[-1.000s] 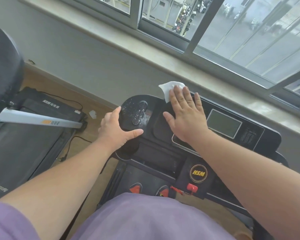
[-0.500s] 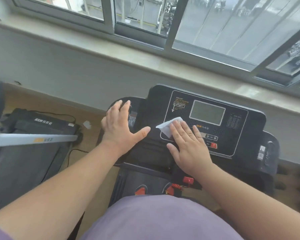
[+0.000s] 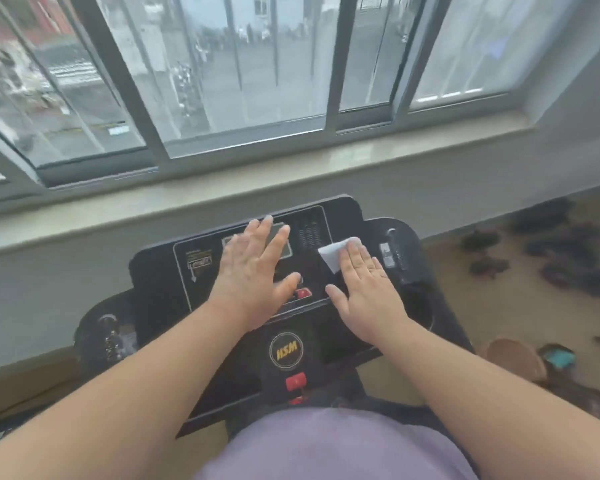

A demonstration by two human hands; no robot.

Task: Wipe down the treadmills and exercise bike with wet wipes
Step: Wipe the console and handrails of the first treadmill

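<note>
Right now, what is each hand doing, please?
Left hand: open, flat on the treadmill console.
Right hand: open, fingers straight, pressing the wet wipe.

Soft, even daylight enters through the window (image 3: 243, 74) at the top. Motion blur smears the whole view, worst in the street scene outside. Wide-angle distortion bends the windowsill (image 3: 291, 174). The dark objects on the floor (image 3: 548, 247) at the right edge are indistinct.

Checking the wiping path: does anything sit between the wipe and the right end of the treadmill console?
Nothing visible does. The right hand presses the wipe flat on the console, and the black surface to its right, up to the side buttons, is bare. The left hand lies flat on the screen, on the other side.
</note>
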